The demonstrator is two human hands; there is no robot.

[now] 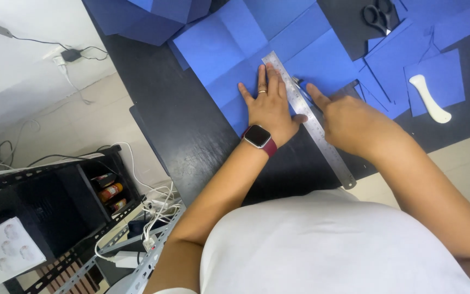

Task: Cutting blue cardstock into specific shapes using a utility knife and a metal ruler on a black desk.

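While my left hand [269,106] lies flat and spread, palm down, it presses the steel ruler [307,117] and the blue paper sheet [257,38] under it against the black bench [180,120] — the fingers are stretched out, gripping nothing, and the thumb rests against the ruler's edge. A ring sits on one finger and a watch with a dark red strap [259,137] is on that wrist. Just across the ruler, my right hand [349,122] is curled, forefinger pointing along the ruler's far edge; something thin seems to be under that finger — I cannot tell what it is, nor how firmly it is held. The ruler runs slantwise between the two hands, its near end reaching past the bench edge toward my body. Beyond my right hand lie loose blue paper pieces [436,71], with a white bone-shaped folder tool [431,98] on one of them, and black-handled scissors [377,16] further off, well apart from both hands.
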